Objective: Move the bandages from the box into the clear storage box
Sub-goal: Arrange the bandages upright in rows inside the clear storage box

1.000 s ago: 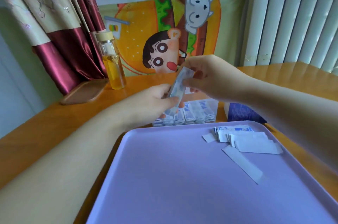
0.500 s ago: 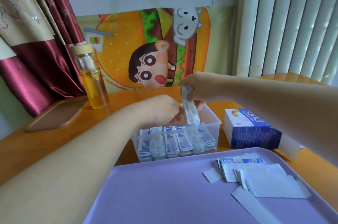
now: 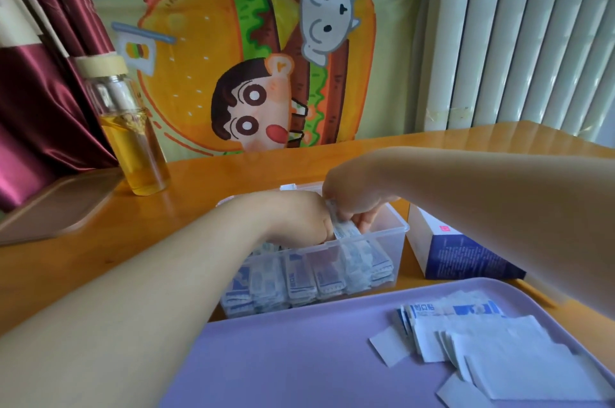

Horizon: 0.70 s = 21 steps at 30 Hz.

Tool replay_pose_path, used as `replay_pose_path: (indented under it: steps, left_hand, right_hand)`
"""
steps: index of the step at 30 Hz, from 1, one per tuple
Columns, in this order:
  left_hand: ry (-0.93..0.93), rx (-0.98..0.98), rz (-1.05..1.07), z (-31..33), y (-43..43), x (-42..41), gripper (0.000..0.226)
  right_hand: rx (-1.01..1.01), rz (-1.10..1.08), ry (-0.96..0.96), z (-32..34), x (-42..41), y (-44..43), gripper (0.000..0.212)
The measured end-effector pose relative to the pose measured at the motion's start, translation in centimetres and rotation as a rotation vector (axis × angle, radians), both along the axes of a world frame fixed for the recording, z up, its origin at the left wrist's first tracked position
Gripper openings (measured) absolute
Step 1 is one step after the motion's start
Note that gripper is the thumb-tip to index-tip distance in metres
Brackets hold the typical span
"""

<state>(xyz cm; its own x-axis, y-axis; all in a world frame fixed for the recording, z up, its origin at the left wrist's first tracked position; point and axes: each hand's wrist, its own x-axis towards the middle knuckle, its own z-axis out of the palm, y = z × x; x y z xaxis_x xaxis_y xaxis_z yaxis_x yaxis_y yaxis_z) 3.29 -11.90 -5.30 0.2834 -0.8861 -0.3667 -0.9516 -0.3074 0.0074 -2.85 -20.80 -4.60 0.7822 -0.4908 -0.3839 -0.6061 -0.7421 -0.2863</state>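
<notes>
Wooden table by vertical blinds; lilac tray nearest
Over the clear storage box, right hand pinches a bandage strip; left hand dips inside, grip hidden

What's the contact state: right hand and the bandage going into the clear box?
Touching. The head view shows the right hand pinching the upper end of the bandage above the clear box, with no gap between them.
</notes>
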Motion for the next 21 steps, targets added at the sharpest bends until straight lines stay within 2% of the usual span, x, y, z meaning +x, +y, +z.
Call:
replay_pose_path:
  steps: [4,8,12,19,21]
  left_hand:
    - [-0.012,-0.040,0.016,-0.3,0.0,0.3,0.023]
    - [0.001,-0.052,0.017,-0.2,0.0,0.3,0.030]
    - [-0.030,-0.047,-0.010,-0.2,0.1,0.2,0.029]
    - [0.028,-0.051,0.033,0.2,0.5,-0.1,0.024]
    - [0.029,-0.043,0.034,0.3,0.6,-0.1,0.024]
  right_hand:
    - [-0.044,0.029,0.045,-0.2,0.2,0.3,0.039]
    - [-0.170,0.083,0.096,-0.6,0.4,0.7,0.019]
    - [-0.287,0.179,0.148,-0.7,0.1,1.5,0.023]
    - [-0.717,0.451,0.353,-0.5,0.1,2.2,0.021]
    - [-0.765,0.447,0.363,-0.5,0.3,2.1,0.009]
